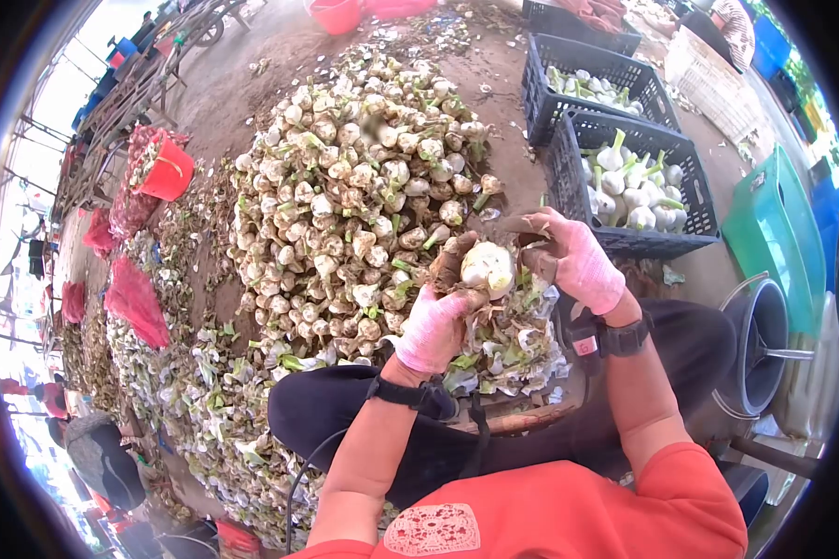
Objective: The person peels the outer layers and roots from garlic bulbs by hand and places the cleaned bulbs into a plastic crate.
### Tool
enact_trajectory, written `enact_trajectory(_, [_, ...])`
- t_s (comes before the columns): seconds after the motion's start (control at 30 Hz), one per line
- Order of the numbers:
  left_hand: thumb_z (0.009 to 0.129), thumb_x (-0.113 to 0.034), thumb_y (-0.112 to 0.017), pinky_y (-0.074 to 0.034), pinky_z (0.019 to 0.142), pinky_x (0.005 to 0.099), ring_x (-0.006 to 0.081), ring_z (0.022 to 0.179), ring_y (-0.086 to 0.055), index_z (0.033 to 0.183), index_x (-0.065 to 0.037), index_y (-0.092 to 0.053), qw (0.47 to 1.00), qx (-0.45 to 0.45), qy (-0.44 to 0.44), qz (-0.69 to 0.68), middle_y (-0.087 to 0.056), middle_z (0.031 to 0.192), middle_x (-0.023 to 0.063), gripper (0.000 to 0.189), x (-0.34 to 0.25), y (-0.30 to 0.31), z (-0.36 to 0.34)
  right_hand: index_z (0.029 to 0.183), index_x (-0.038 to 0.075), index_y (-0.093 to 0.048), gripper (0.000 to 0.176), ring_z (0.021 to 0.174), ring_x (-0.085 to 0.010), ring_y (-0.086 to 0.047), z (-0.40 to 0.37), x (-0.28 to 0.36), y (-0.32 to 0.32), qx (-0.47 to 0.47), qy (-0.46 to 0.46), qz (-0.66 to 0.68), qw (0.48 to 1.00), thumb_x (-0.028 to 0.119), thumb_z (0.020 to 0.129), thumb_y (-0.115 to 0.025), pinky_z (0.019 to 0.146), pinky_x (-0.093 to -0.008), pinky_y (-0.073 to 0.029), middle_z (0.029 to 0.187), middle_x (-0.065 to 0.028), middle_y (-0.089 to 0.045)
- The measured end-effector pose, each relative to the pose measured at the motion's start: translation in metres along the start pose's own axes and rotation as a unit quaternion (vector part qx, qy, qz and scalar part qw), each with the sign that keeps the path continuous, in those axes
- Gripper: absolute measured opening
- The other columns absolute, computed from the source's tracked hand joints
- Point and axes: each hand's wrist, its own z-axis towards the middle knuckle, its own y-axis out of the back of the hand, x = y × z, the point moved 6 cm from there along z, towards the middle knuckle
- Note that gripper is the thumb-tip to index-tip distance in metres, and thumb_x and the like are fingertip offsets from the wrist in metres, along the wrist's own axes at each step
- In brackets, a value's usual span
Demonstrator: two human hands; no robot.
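Note:
My left hand (441, 312), in a pink wrap with soil-darkened fingers, is closed around a large garlic bulb (488, 269). The bulb is mostly pale and smooth on the side facing me. Just to its right, my right hand (576, 259), also wrapped in pink, has its fingers bent inward beside the bulb; whatever lies between the fingertips is too small to make out. Beyond my hands rises a big heap of soil-stained garlic bulbs (345, 205) with short cut stems. Below the held bulb, loose papery garlic skins (508, 345) are piled in front of my lap.
Two black crates (629, 244) (539, 93) hold cleaner white garlic at the right. A teal tub (778, 233) and a grey bucket (755, 349) stand near my right knee. Discarded skins (214, 401) cover the left floor, with a red bucket (168, 170) and pink mesh bags (135, 303) beyond.

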Motion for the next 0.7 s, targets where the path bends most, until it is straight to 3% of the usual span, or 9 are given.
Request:
enact_trajectory(0.07, [0.074, 0.007, -0.051, -0.047, 0.094, 0.0328, 0.0217, 0.113, -0.054, 0.133, -0.005, -0.041, 1.000, 0.005, -0.006, 0.009, -0.052, 0.124, 0.0098, 0.062, 0.001, 0.000, 0.002, 0.111, -0.002, -0.061, 0.030, 0.099, -0.0132, -0.058, -0.003, 0.016, -0.007, 0.052, -0.020, 0.001, 0.998, -0.003, 0.081, -0.062, 0.081, -0.0268, -0.049, 0.112, -0.0101, -0.059])
enact_trajectory(0.2, [0.081, 0.000, -0.058, -0.046, 0.095, 0.0346, 0.0219, 0.112, -0.054, 0.132, -0.004, -0.042, 1.000, -0.007, -0.003, 0.013, -0.054, 0.122, 0.0103, 0.054, 0.001, 0.003, 0.000, 0.102, -0.002, -0.065, 0.021, 0.081, -0.0117, -0.062, -0.002, 0.020, -0.010, 0.032, -0.018, -0.073, 0.997, -0.001, 0.081, -0.063, 0.072, -0.0263, -0.050, 0.087, -0.0104, -0.068])
enact_trajectory(0.33, [0.085, -0.005, -0.060, -0.048, 0.092, 0.0340, 0.0217, 0.109, -0.057, 0.131, -0.003, -0.043, 1.000, -0.005, -0.003, -0.011, -0.056, 0.120, 0.0101, 0.049, 0.001, 0.000, -0.004, 0.097, -0.003, -0.066, 0.020, 0.073, -0.0101, -0.062, -0.004, 0.013, -0.010, 0.016, -0.063, -0.136, 0.989, -0.002, 0.078, -0.062, 0.067, -0.0269, -0.049, 0.078, -0.0127, -0.067])
enact_trajectory(0.43, [0.086, -0.005, -0.060, -0.049, 0.091, 0.0337, 0.0212, 0.107, -0.058, 0.131, -0.004, -0.043, 0.999, -0.012, 0.014, -0.030, -0.056, 0.120, 0.0097, 0.048, 0.001, 0.000, -0.007, 0.094, -0.003, -0.065, 0.019, 0.071, -0.0128, -0.063, -0.008, 0.002, -0.015, -0.021, -0.059, -0.087, 0.994, -0.002, 0.075, -0.061, 0.065, -0.0284, -0.049, 0.074, -0.0151, -0.065])
enact_trajectory(0.5, [0.086, -0.006, -0.058, -0.049, 0.090, 0.0329, 0.0209, 0.106, -0.058, 0.131, -0.003, -0.043, 0.999, -0.020, 0.024, -0.041, -0.056, 0.120, 0.0100, 0.047, 0.005, 0.004, -0.007, 0.090, -0.002, -0.063, 0.016, 0.070, -0.0185, -0.065, -0.006, 0.006, -0.017, -0.055, -0.032, -0.135, 0.989, -0.001, 0.075, -0.061, 0.065, -0.0302, -0.049, 0.075, -0.0169, -0.065])
enact_trajectory(0.7, [0.086, -0.009, -0.053, -0.049, 0.083, 0.0292, 0.0201, 0.106, -0.058, 0.133, -0.004, -0.041, 0.992, 0.005, 0.089, -0.088, -0.056, 0.120, 0.0102, 0.049, 0.015, 0.010, -0.008, 0.088, -0.002, -0.060, 0.015, 0.072, -0.0298, -0.065, 0.001, 0.006, -0.013, -0.044, 0.007, -0.182, 0.982, -0.001, 0.073, -0.061, 0.065, -0.0347, -0.049, 0.077, -0.0190, -0.064])
